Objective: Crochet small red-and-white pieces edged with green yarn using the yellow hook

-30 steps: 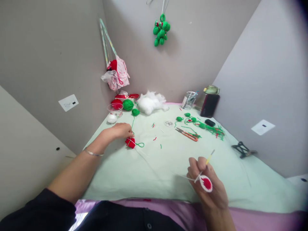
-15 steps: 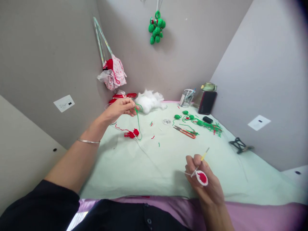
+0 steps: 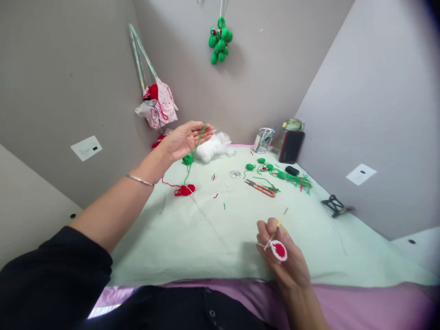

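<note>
My left hand [image 3: 189, 139] is raised over the far left of the table, palm showing and fingers stretched out. It holds up a strand of green yarn [image 3: 197, 145], which runs across its fingers down to a small green ball [image 3: 188, 159] under the hand. Below that lies a tangled red yarn bundle [image 3: 185, 189], with a white strand beside it. Close to the front edge, my right hand [image 3: 290, 259] is closed around a yellow-handled crochet hook [image 3: 281, 218]. A round crochet piece [image 3: 279, 250], red with a white rim, is held against its fingers with white yarn attached.
White stuffing [image 3: 215, 147] lies behind my left hand. Orange-handled thread snips [image 3: 261, 188], green crocheted balls [image 3: 250, 167] and yarn scraps are at centre right. A glass jar [image 3: 263, 140], a phone [image 3: 291, 146] and a black stand [image 3: 337, 206] line the far right side.
My left hand has risen and moved right, its fingers straightening and palm turning into view, lifting the green yarn. A green ball now shows beneath it. My right hand keeps its hold.
</note>
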The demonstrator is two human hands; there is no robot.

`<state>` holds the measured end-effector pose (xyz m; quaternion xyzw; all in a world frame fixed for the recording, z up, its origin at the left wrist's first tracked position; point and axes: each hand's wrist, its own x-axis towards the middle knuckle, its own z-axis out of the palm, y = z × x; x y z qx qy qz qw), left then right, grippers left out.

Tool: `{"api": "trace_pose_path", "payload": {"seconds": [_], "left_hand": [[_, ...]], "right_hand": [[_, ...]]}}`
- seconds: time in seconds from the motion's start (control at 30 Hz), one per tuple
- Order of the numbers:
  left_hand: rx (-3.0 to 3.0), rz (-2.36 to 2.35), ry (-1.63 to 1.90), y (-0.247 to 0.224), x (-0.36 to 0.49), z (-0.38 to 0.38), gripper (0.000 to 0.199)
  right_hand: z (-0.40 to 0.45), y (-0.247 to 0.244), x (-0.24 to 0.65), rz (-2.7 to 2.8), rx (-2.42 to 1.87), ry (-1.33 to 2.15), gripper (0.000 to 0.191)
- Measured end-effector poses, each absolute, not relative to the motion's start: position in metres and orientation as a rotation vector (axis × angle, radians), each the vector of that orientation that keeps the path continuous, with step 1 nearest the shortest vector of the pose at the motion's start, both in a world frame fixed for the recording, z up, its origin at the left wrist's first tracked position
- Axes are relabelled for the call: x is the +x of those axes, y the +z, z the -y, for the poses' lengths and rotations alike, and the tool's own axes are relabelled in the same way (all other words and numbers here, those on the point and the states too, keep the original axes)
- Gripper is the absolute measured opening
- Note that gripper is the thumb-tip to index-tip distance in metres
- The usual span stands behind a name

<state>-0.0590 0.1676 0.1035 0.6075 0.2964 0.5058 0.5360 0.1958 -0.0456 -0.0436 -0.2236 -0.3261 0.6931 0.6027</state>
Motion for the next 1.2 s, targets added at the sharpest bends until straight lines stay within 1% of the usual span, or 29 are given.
{"api": "trace_pose_path", "payload": {"seconds": [0.07,0.1,0.13,0.23,0.27,0.37,0.43,0.47,0.53,0.67,0.8,0.87,1.03,1.2], "left_hand": [[1.838,-0.886,1.014,0.101,-0.053,-0.172,0.035],[1.983,-0.966,0.921,0.1,-0.051,-0.175,0.036],[2.082,-1.035,0.834,0.099,-0.05,-0.177,0.034],[2.205,-1.202,0.589,0.094,-0.051,-0.185,0.014],[2.238,-1.254,0.497,0.091,-0.052,-0.187,0.011],[2.29,-1.334,0.259,0.074,-0.054,-0.186,0.019],[2.286,-1.329,0.156,0.056,-0.052,-0.179,0.033],[2.272,-1.329,0.137,0.047,-0.051,-0.175,0.037],[2.224,-1.337,0.164,0.027,-0.049,-0.167,0.037],[2.062,-1.313,0.368,0.003,-0.044,-0.156,0.038],[1.814,-1.155,0.664,0.002,-0.031,-0.131,0.029],[1.681,-1.046,0.83,0.005,-0.021,-0.106,0.029],[1.45,-0.892,1.052,0.008,-0.001,-0.042,0.023],[1.43,-0.882,1.191,0.002,0.005,-0.018,0.012]], "right_hand": [[0.045,-0.044,0.195,0.757,-0.515,1.614,0.025],[0.045,-0.044,0.195,0.756,-0.515,1.619,0.025],[0.045,-0.044,0.195,0.754,-0.513,1.624,0.024],[0.046,-0.047,0.196,0.75,-0.51,1.632,0.024],[0.046,-0.047,0.196,0.748,-0.515,1.63,0.024],[0.047,-0.05,0.196,0.739,-0.546,1.617,0.025],[0.047,-0.05,0.195,0.732,-0.573,1.609,0.026],[0.048,-0.05,0.195,0.728,-0.586,1.606,0.026],[0.048,-0.048,0.194,0.725,-0.611,1.605,0.027],[0.045,-0.043,0.191,0.718,-0.696,1.591,0.027],[0.036,-0.035,0.184,0.675,-0.745,1.546,0.034],[0.031,-0.03,0.179,0.681,-0.761,1.54,0.038],[0.025,-0.021,0.161,0.759,-0.779,1.499,0.035],[0.025,-0.019,0.149,0.868,-0.787,1.483,0.03]]}}
